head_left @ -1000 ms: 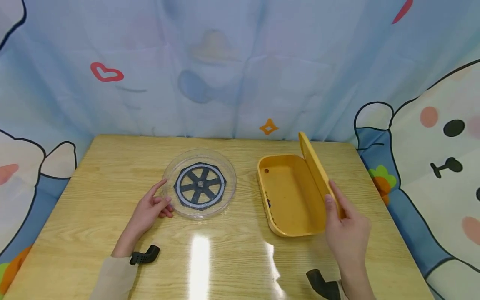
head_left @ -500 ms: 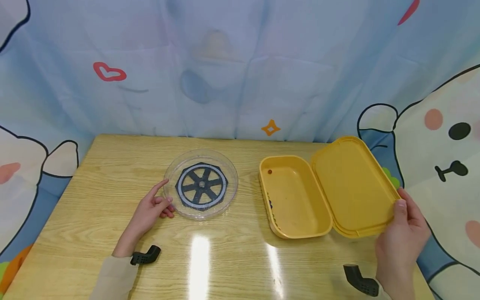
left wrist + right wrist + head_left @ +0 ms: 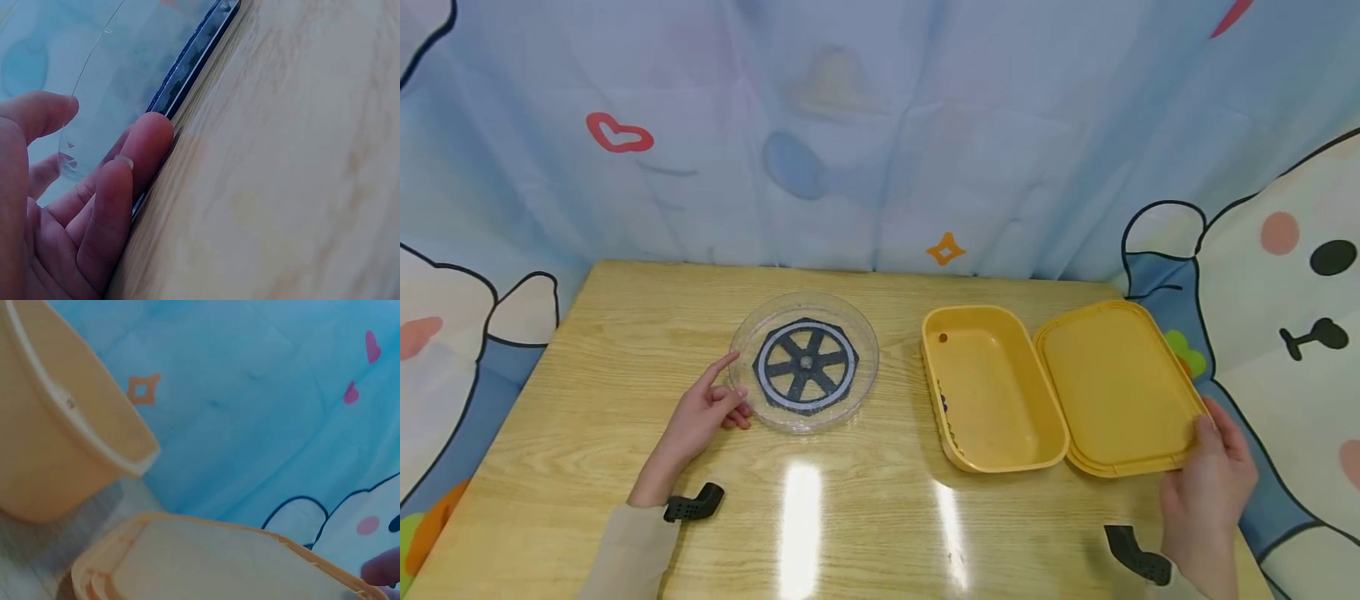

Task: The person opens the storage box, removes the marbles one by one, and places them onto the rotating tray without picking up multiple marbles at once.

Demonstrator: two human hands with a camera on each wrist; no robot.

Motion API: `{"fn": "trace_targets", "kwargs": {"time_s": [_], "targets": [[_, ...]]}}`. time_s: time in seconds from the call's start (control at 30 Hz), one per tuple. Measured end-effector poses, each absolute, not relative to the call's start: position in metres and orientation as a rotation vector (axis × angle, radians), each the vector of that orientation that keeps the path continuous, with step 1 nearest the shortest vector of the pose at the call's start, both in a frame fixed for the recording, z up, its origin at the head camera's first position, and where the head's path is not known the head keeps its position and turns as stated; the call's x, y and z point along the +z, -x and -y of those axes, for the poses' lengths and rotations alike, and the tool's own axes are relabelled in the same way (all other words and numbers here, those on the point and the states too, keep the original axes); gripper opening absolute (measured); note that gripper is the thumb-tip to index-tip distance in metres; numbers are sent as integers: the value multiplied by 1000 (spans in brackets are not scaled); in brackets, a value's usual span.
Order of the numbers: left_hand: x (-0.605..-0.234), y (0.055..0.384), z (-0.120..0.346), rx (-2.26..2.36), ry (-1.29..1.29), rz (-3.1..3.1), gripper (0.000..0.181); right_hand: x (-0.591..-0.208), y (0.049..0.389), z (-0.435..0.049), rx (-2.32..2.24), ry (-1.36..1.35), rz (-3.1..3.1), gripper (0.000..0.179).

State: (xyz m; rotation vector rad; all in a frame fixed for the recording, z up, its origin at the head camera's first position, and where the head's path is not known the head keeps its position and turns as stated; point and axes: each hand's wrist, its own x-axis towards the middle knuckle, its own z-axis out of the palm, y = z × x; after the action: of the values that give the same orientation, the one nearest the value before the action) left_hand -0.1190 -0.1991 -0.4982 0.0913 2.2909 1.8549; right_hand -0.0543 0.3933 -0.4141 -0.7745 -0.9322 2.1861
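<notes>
My right hand pinches the right edge of a flat yellow lid, held underside up at the table's right side. In the right wrist view, only fingertips show beside the lid. Just left of the lid stands a yellow rectangular box, uncovered, with a small brown bead and several tiny dark bits along its left wall. My left hand touches the left rim of a clear round dish, its index finger extended. Inside the dish lies a dark spoked wheel shape with a pale ring.
Everything stands on a light wood table. A pale blue printed curtain hangs behind it and at both sides. A black wrist mount sits on the left arm, another mount on the right.
My right hand has swung the lid from upright at the box's right edge outward to the right and lowered it nearly flat. The left hand and dish have stayed put.
</notes>
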Motion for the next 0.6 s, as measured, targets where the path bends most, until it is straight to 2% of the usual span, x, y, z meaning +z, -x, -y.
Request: {"fn": "trace_targets", "kwargs": {"time_s": [0.2, 0.47, 0.6], "targets": [[-495, 121, 198, 1846, -80, -2285, 62, -426, 55, -407, 2069, 1016, 1264, 47], [-466, 111, 192, 1844, -117, -2295, 60, -440, 54, -415, 1972, 1203, 1605, 54], [-479, 114, 195, 1855, -111, -2287, 61, -448, 55, -419, 1948, 1246, 1688, 56]]}}
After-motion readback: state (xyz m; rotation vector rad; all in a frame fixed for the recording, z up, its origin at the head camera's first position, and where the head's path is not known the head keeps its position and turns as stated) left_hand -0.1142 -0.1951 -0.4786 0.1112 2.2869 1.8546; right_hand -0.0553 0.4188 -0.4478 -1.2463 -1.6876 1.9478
